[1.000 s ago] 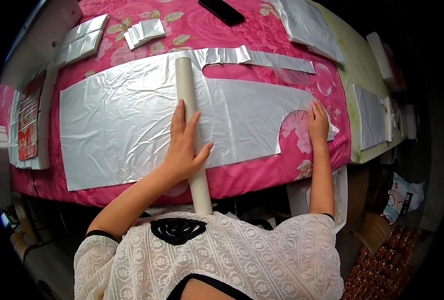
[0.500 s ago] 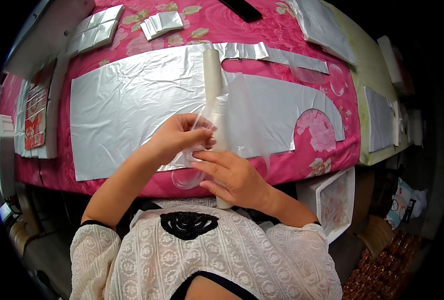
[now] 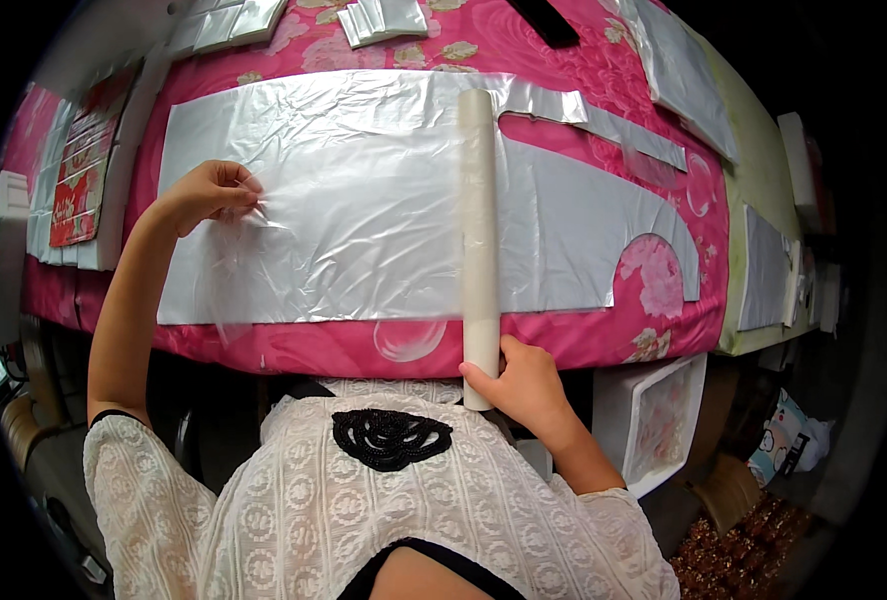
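Roll lay centre frame, lower end gripped in the right hand! Mid-left, I watched the left hand pinch clear film over the silver sheet; steady, even tension looked wisest.

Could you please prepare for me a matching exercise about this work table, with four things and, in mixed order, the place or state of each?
Things
1. Left hand
2. Right hand
3. Pale tube
4. Black flat object

Places and states
A. lying across the silver sheet
B. on the pink cloth, at the picture's top edge
C. pinching thin clear film
D. holding the tube's near end

Right pairs: 1-C, 2-D, 3-A, 4-B
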The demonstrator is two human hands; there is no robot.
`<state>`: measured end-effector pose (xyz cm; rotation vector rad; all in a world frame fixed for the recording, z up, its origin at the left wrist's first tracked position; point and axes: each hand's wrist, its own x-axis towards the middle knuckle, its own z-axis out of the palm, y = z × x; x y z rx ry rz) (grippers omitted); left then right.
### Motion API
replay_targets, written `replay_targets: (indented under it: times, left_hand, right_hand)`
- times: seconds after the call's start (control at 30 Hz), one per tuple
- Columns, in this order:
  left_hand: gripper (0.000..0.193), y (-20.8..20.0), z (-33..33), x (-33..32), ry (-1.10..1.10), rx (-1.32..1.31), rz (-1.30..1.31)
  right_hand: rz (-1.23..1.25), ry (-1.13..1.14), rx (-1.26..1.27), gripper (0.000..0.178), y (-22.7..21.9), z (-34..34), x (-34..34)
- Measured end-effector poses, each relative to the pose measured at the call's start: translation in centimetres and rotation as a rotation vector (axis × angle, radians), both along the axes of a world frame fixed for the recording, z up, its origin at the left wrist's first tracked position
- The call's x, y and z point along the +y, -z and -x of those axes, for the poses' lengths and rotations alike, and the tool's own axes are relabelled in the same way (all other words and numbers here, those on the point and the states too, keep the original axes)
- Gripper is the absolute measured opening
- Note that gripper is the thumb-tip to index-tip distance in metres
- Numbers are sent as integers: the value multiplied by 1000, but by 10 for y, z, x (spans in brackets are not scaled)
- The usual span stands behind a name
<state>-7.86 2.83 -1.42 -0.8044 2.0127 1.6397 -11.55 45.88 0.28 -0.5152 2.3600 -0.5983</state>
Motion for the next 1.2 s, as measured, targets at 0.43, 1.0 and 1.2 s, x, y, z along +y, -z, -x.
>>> replay_targets:
  times: [0.43,1.0,1.2]
  left_hand:
    - [38,-15,35,131,281,870,894]
    - [64,55,61,235,524,731,1041]
    - [62,55,61,237,503,742,1023]
  right_hand:
    - [35,25,-59,45,-1,5,4]
    - [350,121,-73,49,27,156,-74]
    - [998,568,-702,32,49,218,-125]
